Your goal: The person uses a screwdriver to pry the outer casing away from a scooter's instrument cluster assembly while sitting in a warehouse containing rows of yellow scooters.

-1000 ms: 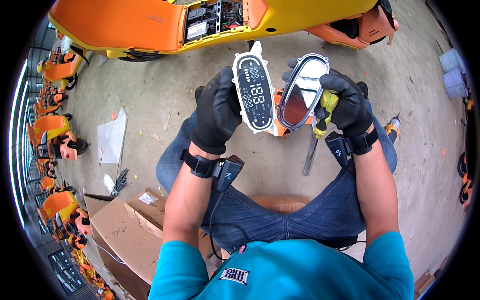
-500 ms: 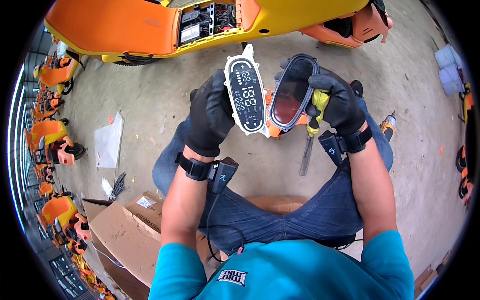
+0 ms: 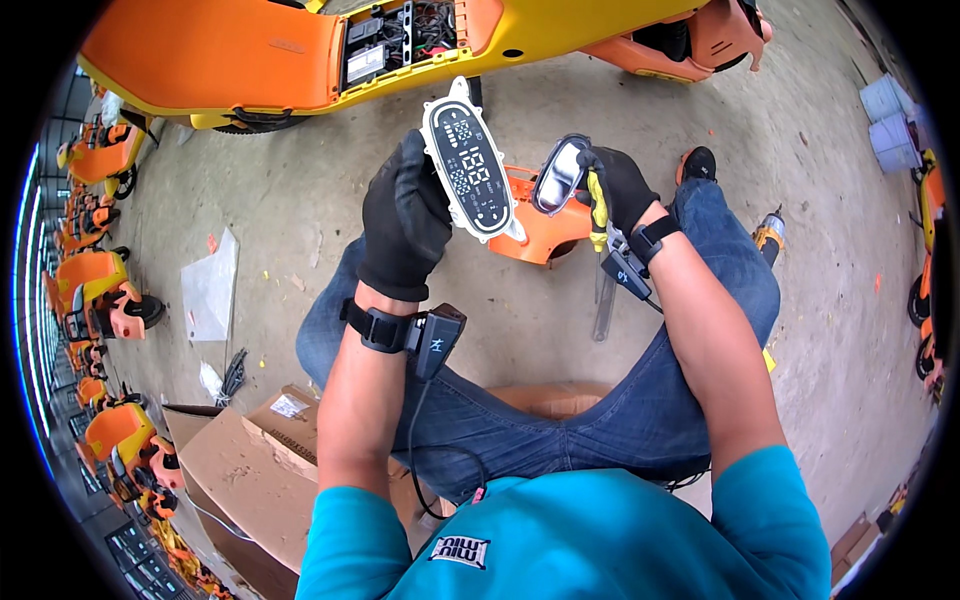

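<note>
My left hand (image 3: 405, 215), in a black glove, is closed round the left edge of an oval dashboard display (image 3: 468, 170) with a white rim and a dark face. My right hand (image 3: 622, 188), also gloved, holds a dark-rimmed clear oval cover (image 3: 560, 175) that catches a bright reflection. In that same hand is a screwdriver (image 3: 598, 212) with a yellow handle, its shaft pointing down. Display and cover are apart. Below and behind them, an orange plastic housing (image 3: 538, 235) rests on the floor between my legs.
Across the far side stands a yellow and orange scooter (image 3: 560, 35) with wiring exposed in its open bay. A power drill (image 3: 770, 232) lies by my right knee. At lower left is a cardboard box (image 3: 250, 470); a white sheet (image 3: 210, 285) lies beyond. Buckets (image 3: 890, 140) stand far right.
My right hand has moved farther away and lower toward the orange housing, carrying the cover and screwdriver; the cover has tilted. The display in my left hand has shifted slightly left and up.
</note>
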Motion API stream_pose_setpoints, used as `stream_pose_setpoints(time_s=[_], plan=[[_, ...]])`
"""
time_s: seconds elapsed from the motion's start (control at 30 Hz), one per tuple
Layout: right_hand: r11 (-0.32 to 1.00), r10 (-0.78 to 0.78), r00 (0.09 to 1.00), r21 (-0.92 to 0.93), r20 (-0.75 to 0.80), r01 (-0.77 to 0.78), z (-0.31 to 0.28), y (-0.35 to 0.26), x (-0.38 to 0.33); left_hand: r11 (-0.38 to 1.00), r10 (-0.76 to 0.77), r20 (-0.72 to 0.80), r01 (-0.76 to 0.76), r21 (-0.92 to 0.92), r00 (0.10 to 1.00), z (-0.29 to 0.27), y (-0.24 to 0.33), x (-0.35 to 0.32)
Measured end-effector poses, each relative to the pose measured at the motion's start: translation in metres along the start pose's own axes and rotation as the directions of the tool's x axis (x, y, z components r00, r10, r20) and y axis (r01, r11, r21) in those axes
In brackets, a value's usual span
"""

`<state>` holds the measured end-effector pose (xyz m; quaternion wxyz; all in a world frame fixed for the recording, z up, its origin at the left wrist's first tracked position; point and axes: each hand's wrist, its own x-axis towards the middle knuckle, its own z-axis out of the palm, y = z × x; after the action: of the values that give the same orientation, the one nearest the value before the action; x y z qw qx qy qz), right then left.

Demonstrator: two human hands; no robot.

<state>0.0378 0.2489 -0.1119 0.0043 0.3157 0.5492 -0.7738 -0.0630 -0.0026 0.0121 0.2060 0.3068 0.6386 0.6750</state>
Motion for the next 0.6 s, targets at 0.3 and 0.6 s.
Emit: stream_pose_setpoints(time_s=[0.3,0.6], plan=[[0.967,0.21,0.969,-0.117,-0.129,-0.226,-0.004,0.047,0.027,0.77,-0.26,0.017,0.218,-0.6,0.965,-0.019,-0.015,0.001],[0.943,0.258,0.946,-0.163,-0.198,-0.291,0.021,0.065,0.043,0.818,-0.216,-0.06,0.147,-0.556,0.975,-0.016,-0.017,0.001]])
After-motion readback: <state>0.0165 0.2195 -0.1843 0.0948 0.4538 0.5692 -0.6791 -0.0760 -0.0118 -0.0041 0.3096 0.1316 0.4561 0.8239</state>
